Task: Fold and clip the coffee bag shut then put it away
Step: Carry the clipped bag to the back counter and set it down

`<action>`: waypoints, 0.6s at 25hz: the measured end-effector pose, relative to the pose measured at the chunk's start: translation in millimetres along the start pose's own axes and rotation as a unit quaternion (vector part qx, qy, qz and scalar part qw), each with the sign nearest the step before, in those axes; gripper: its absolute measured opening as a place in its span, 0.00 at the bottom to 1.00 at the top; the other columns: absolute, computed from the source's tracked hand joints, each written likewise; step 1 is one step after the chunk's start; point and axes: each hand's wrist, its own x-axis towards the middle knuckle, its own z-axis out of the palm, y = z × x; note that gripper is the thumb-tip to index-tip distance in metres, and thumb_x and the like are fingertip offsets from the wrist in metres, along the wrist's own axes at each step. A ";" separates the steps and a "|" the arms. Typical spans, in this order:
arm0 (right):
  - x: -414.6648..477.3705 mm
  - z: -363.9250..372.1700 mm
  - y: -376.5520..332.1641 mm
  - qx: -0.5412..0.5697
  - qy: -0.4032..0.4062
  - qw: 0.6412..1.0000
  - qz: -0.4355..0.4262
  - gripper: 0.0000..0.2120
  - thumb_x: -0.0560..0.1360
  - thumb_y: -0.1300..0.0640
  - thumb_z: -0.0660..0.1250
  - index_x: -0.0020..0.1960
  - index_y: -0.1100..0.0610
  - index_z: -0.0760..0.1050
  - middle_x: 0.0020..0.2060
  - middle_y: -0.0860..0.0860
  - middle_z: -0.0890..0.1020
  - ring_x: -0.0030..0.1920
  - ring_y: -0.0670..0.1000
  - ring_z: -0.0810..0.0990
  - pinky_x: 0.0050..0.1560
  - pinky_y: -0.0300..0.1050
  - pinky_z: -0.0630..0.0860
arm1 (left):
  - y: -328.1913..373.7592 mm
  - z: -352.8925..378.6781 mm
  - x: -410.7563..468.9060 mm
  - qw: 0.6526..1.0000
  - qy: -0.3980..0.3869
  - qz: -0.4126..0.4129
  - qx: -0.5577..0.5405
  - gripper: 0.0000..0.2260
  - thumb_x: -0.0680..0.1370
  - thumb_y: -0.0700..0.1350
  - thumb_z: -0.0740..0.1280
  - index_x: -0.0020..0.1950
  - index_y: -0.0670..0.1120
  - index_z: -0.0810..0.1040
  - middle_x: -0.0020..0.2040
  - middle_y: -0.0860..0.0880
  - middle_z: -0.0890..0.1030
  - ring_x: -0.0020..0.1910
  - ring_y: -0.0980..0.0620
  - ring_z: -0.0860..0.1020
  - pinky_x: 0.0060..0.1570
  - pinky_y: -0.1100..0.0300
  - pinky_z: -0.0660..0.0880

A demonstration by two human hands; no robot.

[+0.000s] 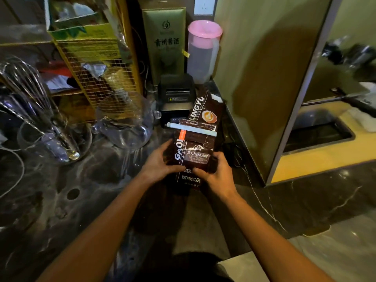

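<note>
Dark marble counter (85,200), clipped coffee bag (193,157) gripped between both hands' closed fingers (175,168)

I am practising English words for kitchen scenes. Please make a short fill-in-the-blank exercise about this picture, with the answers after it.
1. Both hands, left hand and right hand, hold the dark ____ bag.
2. A pale clip lies across the bag's folded ____.
3. The jug behind has a ____ lid.
4. A wire whisk stands on the ____ side of the counter.

Answers: coffee; top; pink; left
</note>
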 end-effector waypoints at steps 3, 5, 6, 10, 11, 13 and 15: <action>12.7 -6.5 8.0 0.004 -0.033 0.999 0.003 0.29 0.66 0.53 0.80 0.60 0.52 0.66 0.58 0.48 0.79 0.60 0.45 0.78 0.62 0.50 0.77 | -3.9 0.3 17.0 0.999 -0.043 -0.033 -0.005 0.44 0.61 0.39 0.81 0.73 0.51 0.66 0.63 0.50 0.80 0.63 0.53 0.78 0.66 0.44 0.72; 21.8 -10.9 12.8 0.032 -0.058 0.998 0.023 0.30 0.66 0.54 0.80 0.59 0.52 0.65 0.57 0.45 0.79 0.59 0.43 0.79 0.60 0.49 0.79 | -4.1 -1.3 25.0 0.996 -0.057 -0.064 -0.004 0.49 0.57 0.43 0.82 0.75 0.52 0.63 0.59 0.54 0.81 0.58 0.59 0.79 0.63 0.52 0.75; 25.7 -12.9 15.0 0.036 -0.068 0.997 0.029 0.31 0.65 0.53 0.80 0.59 0.51 0.65 0.56 0.45 0.79 0.58 0.43 0.79 0.59 0.49 0.80 | -3.4 -2.3 28.3 0.995 -0.061 -0.074 0.007 0.51 0.58 0.43 0.82 0.76 0.53 0.61 0.60 0.55 0.80 0.58 0.60 0.79 0.62 0.55 0.76; 35.1 -14.5 21.9 0.045 -0.085 0.995 0.037 0.30 0.64 0.51 0.81 0.56 0.47 0.64 0.56 0.46 0.80 0.56 0.42 0.81 0.55 0.46 0.81 | -2.5 -6.7 39.8 0.993 -0.080 -0.075 0.046 0.49 0.63 0.40 0.82 0.78 0.53 0.59 0.67 0.52 0.76 0.67 0.51 0.73 0.67 0.48 0.71; 36.0 -14.2 23.9 0.054 -0.086 0.994 0.038 0.30 0.64 0.51 0.81 0.56 0.47 0.64 0.56 0.47 0.80 0.57 0.42 0.81 0.54 0.44 0.81 | -3.5 -7.1 41.2 0.992 -0.084 -0.075 0.051 0.48 0.63 0.40 0.81 0.77 0.54 0.60 0.65 0.55 0.76 0.67 0.51 0.73 0.67 0.49 0.72; 37.4 -13.0 27.1 0.077 -0.089 0.992 0.034 0.30 0.64 0.54 0.81 0.56 0.49 0.64 0.56 0.49 0.80 0.57 0.41 0.81 0.52 0.39 0.81 | -5.1 -7.1 42.3 0.991 -0.088 -0.078 0.058 0.44 0.64 0.42 0.81 0.74 0.57 0.63 0.59 0.59 0.76 0.65 0.53 0.74 0.61 0.56 0.74; 38.0 -11.9 29.7 0.088 -0.085 0.992 0.031 0.29 0.65 0.57 0.81 0.56 0.51 0.65 0.56 0.50 0.80 0.57 0.40 0.81 0.50 0.36 0.80 | -3.6 -6.8 40.2 0.991 -0.089 -0.075 0.069 0.38 0.65 0.44 0.80 0.68 0.63 0.66 0.55 0.62 0.77 0.63 0.56 0.75 0.52 0.65 0.74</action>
